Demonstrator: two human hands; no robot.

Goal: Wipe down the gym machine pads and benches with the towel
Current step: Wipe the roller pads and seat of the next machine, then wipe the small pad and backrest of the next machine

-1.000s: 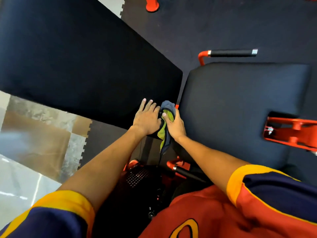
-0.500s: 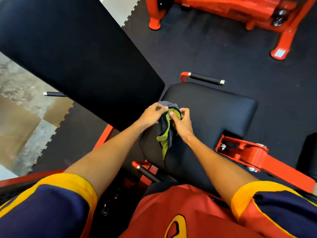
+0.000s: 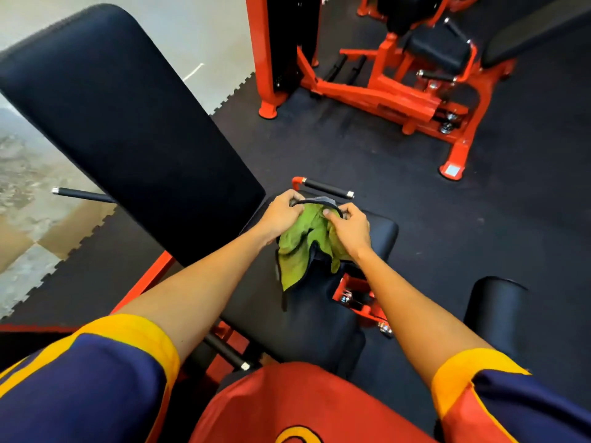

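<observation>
Since the earlier frames, the towel (image 3: 302, 247) is being taken off the corner of the back pad (image 3: 128, 123) and opened out over the seat pad (image 3: 379, 233). The left hand (image 3: 281, 215), seen flat on the back pad a second ago, is now being used on the cloth as well. More of the green face is being shown than half a second ago, when the cloth was bunched between the hands.

The dark-hemmed top edge is being pinched at both ends. The fingers of the left hand are curled round the left end, and the right hand (image 3: 348, 230) is gripping the right end between thumb and bent forefinger. Neither hand is being held open.

The top edge is being stretched from side to side between the hands, and the rest of the towel is hanging down from the fingers toward the person, in folds. Whether the lower folds are touching the seat pad cannot be told.

The seat pad lies directly beneath the cloth, and both hands are about equally near it. The back pad rises to the left, nearer the left hand. A black-gripped handle (image 3: 326, 188) lies just beyond the hands.

The towel is probably being refolded or spread for a pass over the seat pad.
</observation>
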